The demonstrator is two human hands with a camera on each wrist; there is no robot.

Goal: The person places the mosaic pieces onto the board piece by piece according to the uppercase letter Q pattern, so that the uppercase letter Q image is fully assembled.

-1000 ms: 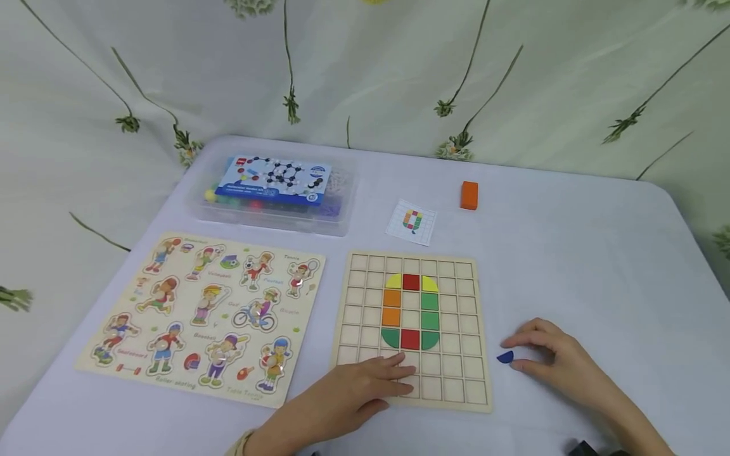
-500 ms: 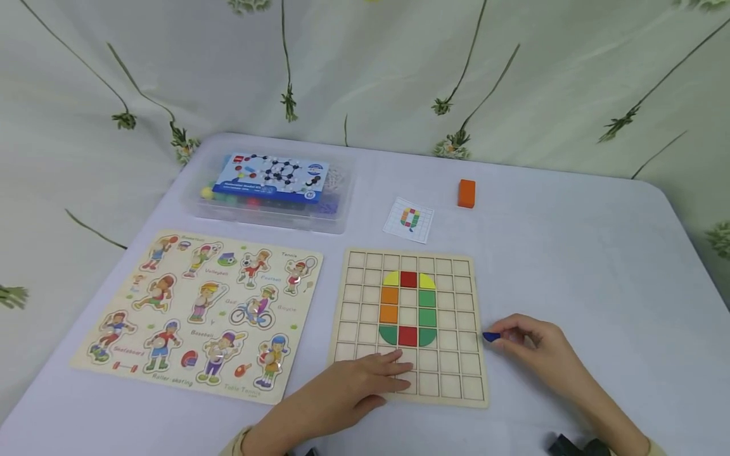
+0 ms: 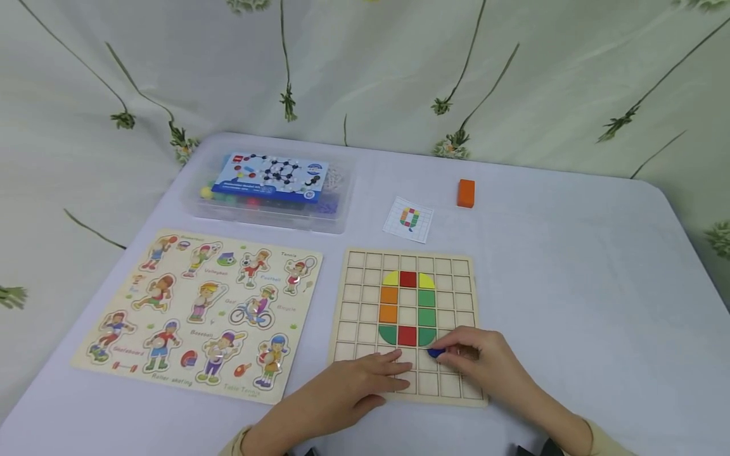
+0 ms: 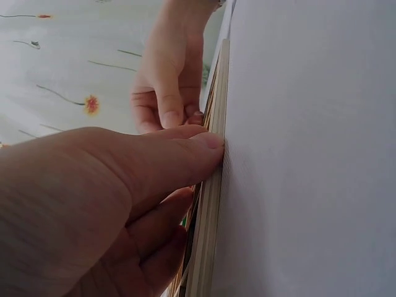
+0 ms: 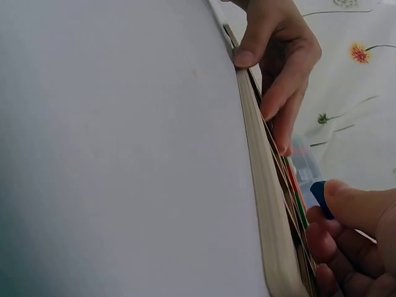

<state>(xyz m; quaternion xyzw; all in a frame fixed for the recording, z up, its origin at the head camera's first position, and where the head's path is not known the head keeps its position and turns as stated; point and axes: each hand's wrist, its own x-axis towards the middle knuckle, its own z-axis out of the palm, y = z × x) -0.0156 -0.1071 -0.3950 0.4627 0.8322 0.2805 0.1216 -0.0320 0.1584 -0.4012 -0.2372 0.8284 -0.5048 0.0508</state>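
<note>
A square wooden grid board (image 3: 352, 294) lies on the table, holding a ring of yellow, red, orange and green pieces (image 3: 407, 335) in its cells. My left hand (image 3: 365, 383) rests on the board's near side, fingers extended over the cells and thumb at the front edge. Between right thumb and forefinger I pinch a small blue half-round piece (image 5: 321, 199). This right hand (image 3: 487, 358) is over the board's lower right, with the blue piece just below the green corner piece. The left wrist view shows the left thumb (image 4: 207, 141) against the board's edge.
Behind the board lies a small pattern card (image 3: 409, 220) showing a similar coloured ring. An orange block (image 3: 466, 194) is to its right. A sports picture puzzle (image 3: 199, 316) lies at the left, with a clear plastic box (image 3: 268, 220) behind it.
My right hand has carried the blue half-round piece leftward from the table beside the board to over the lower cells. The left hand has stayed on the board.
</note>
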